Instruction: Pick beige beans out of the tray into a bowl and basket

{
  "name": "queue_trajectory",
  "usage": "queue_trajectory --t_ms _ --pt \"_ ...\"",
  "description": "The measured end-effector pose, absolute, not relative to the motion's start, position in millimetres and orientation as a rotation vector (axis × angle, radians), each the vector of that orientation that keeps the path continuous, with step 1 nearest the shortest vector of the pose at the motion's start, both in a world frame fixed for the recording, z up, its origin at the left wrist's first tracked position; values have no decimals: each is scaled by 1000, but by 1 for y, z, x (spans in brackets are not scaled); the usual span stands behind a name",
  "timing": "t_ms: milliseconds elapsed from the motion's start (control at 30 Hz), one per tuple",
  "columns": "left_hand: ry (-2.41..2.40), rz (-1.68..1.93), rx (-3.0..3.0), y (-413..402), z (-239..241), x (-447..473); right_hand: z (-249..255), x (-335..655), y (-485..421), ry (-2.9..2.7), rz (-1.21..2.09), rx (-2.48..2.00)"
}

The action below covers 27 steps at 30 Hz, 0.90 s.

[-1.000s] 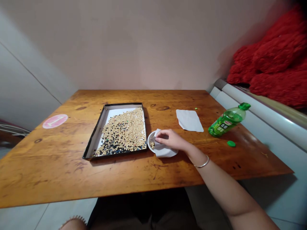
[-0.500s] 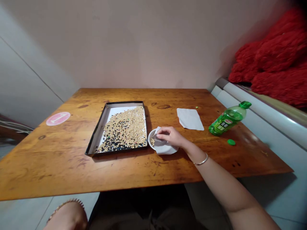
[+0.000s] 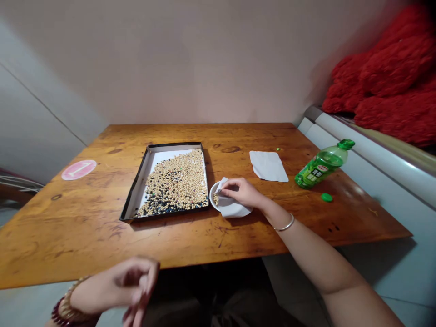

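My right hand (image 3: 240, 192) lies over a small white bowl (image 3: 214, 196), and its fingertips pinch at the bowl's rim. A crumpled white tissue (image 3: 235, 210) lies under the palm, half covering the bowl, and a few pale beans show inside. To the left stands a black metal tray (image 3: 135, 193) lined with white paper, spread with pale and dark beans (image 3: 175, 181). My left hand (image 3: 138, 284) hangs blurred near the table's front edge, fingers loosely curled, well apart from the tray.
The wooden table (image 3: 75, 227) holds a flat white paper sheet (image 3: 268, 165), a green plastic bottle (image 3: 322, 164) lying tilted, and its green cap (image 3: 326, 197). A pink round sticker (image 3: 79, 170) sits at left. Red fluffy fabric (image 3: 381, 77) lies on a white appliance beyond the right edge.
My left hand has risen from the bottom edge of the view to near the table's front edge. My right hand stays at the bowl, and the view has shifted slightly.
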<state>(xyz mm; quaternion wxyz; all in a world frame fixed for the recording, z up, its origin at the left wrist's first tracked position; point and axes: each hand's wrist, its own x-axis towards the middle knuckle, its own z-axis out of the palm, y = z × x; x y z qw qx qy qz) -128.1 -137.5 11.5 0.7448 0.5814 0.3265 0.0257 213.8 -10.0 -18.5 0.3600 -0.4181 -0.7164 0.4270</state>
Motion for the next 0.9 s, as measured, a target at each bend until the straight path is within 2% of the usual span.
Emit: queue_trajectory --t_ms 67,167,300,467,633,900 --pt "902 130 1437 -121 27 -114 -17 213 -10 -1826 1117 -1060" --pt "1187 119 2065 -85 47 -88 -16 213 -11 -1796 1134 -1036" --pt "1518 143 2546 -34 51 -62 -16 213 -10 -1759 1138 -1032" --pt "1485 -154 2593 -1 39 -47 -18 214 -7 -1694 1171 -1026" --pt "1597 -290 2634 3 32 -48 -15 215 -8 -1736 1136 -1015" --pt "1547 -116 2592 3 32 -54 -14 214 -8 -1719 1145 -1024"
